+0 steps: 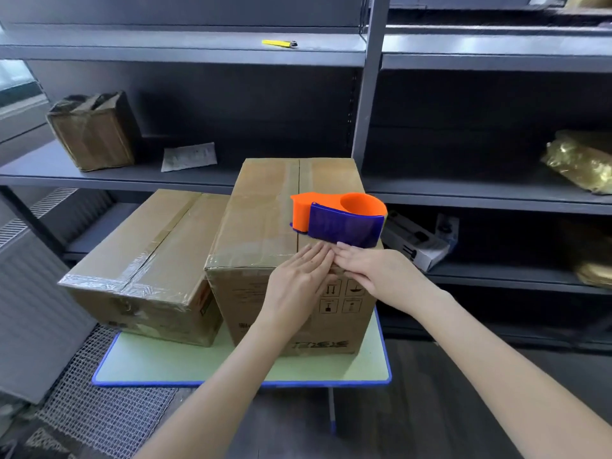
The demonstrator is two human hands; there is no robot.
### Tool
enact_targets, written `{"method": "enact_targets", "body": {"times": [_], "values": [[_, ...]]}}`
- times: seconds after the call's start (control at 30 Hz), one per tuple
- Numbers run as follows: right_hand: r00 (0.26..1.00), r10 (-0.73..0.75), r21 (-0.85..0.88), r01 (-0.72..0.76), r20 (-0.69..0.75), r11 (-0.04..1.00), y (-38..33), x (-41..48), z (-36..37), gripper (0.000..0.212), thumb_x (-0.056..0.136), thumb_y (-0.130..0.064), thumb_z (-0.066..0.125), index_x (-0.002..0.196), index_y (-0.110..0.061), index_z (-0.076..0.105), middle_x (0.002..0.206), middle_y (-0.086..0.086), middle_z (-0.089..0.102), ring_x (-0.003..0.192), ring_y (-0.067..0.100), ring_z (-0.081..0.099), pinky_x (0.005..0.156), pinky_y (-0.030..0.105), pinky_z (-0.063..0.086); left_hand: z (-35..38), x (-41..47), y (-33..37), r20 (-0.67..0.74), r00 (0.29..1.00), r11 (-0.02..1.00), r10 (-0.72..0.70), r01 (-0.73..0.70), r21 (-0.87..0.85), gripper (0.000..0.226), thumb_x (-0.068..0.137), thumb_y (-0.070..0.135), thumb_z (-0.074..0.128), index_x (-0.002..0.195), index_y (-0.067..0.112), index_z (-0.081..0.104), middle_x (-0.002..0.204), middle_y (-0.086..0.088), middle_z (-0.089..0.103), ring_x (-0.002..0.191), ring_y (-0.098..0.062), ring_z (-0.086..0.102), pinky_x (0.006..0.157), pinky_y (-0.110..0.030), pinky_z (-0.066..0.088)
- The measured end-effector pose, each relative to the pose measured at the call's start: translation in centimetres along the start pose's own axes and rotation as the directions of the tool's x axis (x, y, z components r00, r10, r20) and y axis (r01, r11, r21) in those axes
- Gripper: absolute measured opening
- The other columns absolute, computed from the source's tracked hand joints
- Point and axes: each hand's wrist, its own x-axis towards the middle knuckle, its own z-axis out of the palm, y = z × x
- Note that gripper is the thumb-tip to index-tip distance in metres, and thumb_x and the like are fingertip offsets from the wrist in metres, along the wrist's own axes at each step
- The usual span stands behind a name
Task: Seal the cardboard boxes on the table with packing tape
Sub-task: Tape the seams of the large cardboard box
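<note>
Two cardboard boxes stand on a small green table (159, 366) with a blue rim. The lower left box (142, 260) has clear tape along its seam and near edge. The taller right box (265, 213) has tape along its top seam. An orange and blue tape dispenser (337, 218) rests on top of the tall box, near its front right. My left hand (298, 283) lies flat with fingers together on the tall box's near top edge and front face. My right hand (374, 270) presses flat beside it, fingertips touching the left hand. Neither hand holds anything.
Grey metal shelving (367, 94) stands right behind the table. On it are a taped brown parcel (92, 130), a paper slip (188, 156), a yellow cutter (280, 43), gold-wrapped bundles (579, 160) and a white carton (417, 243). A wire mesh panel (99, 409) lies on the floor to the left.
</note>
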Motion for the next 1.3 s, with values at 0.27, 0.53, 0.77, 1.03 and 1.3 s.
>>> {"method": "enact_targets", "body": {"times": [0.27,0.53,0.77,1.03,1.3], "values": [[0.999,0.046,0.175,-0.044,-0.006,0.984,0.1,0.0,0.2,0.046,0.094,-0.011,0.053,0.138,-0.018,0.044,0.144,-0.003,0.042,0.134,0.009,0.037,0.112,0.027,0.031,-0.2,-0.1,0.9,-0.010,0.992,0.991,-0.128,0.127,-0.050,0.038,0.071,0.004,0.079,0.109,0.006,0.070,0.112,-0.008,0.068,0.108,-0.019,0.063,0.100,-0.035,0.041],[0.989,0.078,0.097,-0.066,-0.124,0.993,3.2,-3.5,-2.1,0.025,0.083,-0.015,0.067,0.108,-0.012,0.071,0.114,0.003,0.068,0.104,0.025,0.060,0.088,0.035,0.049,1.8,3.3,4.0,0.028,0.999,0.995,0.017,-0.014,-0.103,0.030,0.086,0.023,0.061,0.107,0.005,0.071,0.110,-0.009,0.069,0.104,-0.021,0.066,0.091,-0.033,0.050],[0.969,0.196,0.222,-0.160,-0.153,0.962,3.0,-3.9,-0.9,0.024,0.085,-0.008,0.063,0.107,-0.010,0.071,0.118,0.004,0.066,0.103,0.022,0.060,0.092,0.028,0.042,3.5,2.8,4.7,-0.086,0.996,0.993,0.039,-0.048,-0.111,0.026,0.090,0.018,0.055,0.102,0.005,0.073,0.107,-0.006,0.070,0.102,-0.018,0.067,0.089,-0.031,0.053],[0.922,0.388,0.256,-0.371,-0.018,0.893,4.2,-4.7,-1.2,0.017,0.092,-0.012,0.054,0.103,-0.008,0.066,0.104,0.005,0.061,0.091,0.021,0.060,0.083,0.031,0.047,3.7,2.9,5.4,-0.069,0.997,0.997,0.028,-0.033,-0.066,0.027,0.091,0.024,0.054,0.105,0.011,0.074,0.111,0.000,0.069,0.108,-0.016,0.064,0.095,-0.029,0.049],[0.955,0.269,-0.039,-0.266,0.124,0.963,3.0,-3.4,-2.0,0.024,0.095,-0.024,0.049,0.088,-0.005,0.063,0.092,0.011,0.063,0.089,0.028,0.059,0.073,0.033,0.043,4.0,2.5,5.6,-0.122,0.992,0.998,0.044,-0.049,-0.040,0.024,0.087,0.020,0.060,0.107,0.012,0.073,0.113,0.001,0.069,0.110,-0.014,0.062,0.100,-0.025,0.044]]}}
